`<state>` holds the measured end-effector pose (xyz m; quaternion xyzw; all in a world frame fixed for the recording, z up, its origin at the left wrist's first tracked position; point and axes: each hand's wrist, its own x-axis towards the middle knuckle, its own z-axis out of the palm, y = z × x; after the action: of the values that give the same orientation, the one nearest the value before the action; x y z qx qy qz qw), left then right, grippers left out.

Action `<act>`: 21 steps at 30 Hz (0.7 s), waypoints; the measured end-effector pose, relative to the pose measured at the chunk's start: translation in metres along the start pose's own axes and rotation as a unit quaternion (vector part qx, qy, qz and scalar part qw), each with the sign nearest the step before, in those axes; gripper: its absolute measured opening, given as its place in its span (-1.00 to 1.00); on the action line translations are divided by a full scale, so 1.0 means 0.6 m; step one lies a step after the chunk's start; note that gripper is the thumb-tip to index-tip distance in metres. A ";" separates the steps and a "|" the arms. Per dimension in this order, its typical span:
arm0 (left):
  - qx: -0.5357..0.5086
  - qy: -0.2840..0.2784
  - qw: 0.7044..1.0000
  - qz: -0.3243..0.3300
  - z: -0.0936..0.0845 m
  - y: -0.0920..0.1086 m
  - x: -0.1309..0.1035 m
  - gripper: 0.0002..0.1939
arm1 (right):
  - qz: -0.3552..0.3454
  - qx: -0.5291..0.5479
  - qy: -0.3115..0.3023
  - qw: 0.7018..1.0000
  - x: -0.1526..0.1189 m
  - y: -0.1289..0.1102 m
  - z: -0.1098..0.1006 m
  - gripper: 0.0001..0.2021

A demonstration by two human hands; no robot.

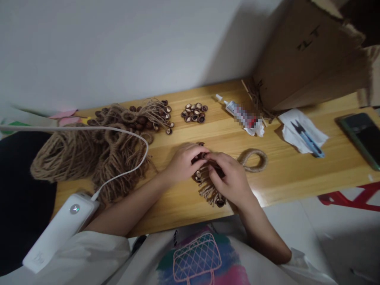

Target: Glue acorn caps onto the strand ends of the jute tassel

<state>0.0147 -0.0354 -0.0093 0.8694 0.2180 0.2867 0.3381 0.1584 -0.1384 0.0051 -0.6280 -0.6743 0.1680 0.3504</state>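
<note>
In the middle of the table my left hand (185, 162) is closed, pinching a small dark brown nut shell (203, 155) between thumb and fingers. My right hand (233, 178) comes in from the other side, its curled fingertips meeting the left ones at the shell; what exactly they grip is hidden. Beneath both hands lies a tassel of twisted jute cords (206, 190) with brown shells at some cord ends. A cord-wrapped jute ring (257, 160) rests just right of my right hand. Behind my hands sits a small pile of halved nut shells (194, 113).
Left on the table are a jute twine bundle (63, 154) and a heap of shell-tipped tassels (118, 158). A glue tube (233, 107), blue thread snips (308, 140) on a tissue (289, 122), a phone (363, 136) and a cardboard box (308, 59) lie right. A cabled power bank (61, 233) is near my left arm.
</note>
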 end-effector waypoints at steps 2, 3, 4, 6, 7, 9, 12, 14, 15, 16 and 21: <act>0.006 -0.002 1.000 0.003 -0.001 0.000 0.000 -0.86 | 0.001 -0.004 -0.003 1.000 0.000 0.000 0.000 -0.74; 0.008 -0.003 1.000 0.004 -0.001 -0.001 0.000 -0.86 | 0.002 -0.004 -0.005 1.000 0.000 0.000 0.000 -0.74; 0.009 -0.006 1.000 0.003 -0.002 -0.001 0.000 -0.86 | 0.003 -0.003 -0.007 1.000 0.001 0.000 0.000 -0.74; 0.009 -0.011 1.000 0.000 -0.002 -0.001 0.000 -0.86 | 0.003 0.001 -0.010 1.000 0.001 0.001 -0.001 -0.74; 0.010 -0.013 1.000 -0.001 -0.002 0.000 0.001 -0.86 | 0.003 0.001 -0.012 1.000 0.001 0.001 -0.001 -0.74; 0.013 -0.018 1.000 -0.005 -0.002 0.000 0.002 -0.86 | 0.002 -0.004 -0.015 1.000 0.001 0.001 -0.001 -0.74; 0.020 -0.025 0.999 -0.006 -0.002 0.000 0.002 -0.87 | 0.002 -0.011 -0.015 1.000 0.002 0.001 -0.001 -0.75; 0.025 -0.028 0.999 -0.003 -0.001 0.000 0.002 -0.87 | 0.002 -0.014 -0.015 1.000 0.002 0.002 0.000 -0.75; 0.026 -0.027 0.999 -0.001 -0.001 -0.001 0.002 -0.87 | 0.002 -0.016 -0.014 1.000 0.002 0.002 0.000 -0.76; 0.025 -0.025 0.999 0.002 0.000 -0.001 0.002 -0.87 | 0.001 -0.017 -0.012 1.000 0.002 0.002 0.000 -0.76; 0.007 -0.008 1.000 -0.006 0.001 -0.002 0.001 -0.86 | -0.007 -0.012 0.005 1.000 -0.001 0.001 0.000 -0.73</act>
<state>0.0152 -0.0345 -0.0103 0.8729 0.2225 0.2765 0.3349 0.1587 -0.1386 0.0044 -0.6280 -0.6792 0.1539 0.3474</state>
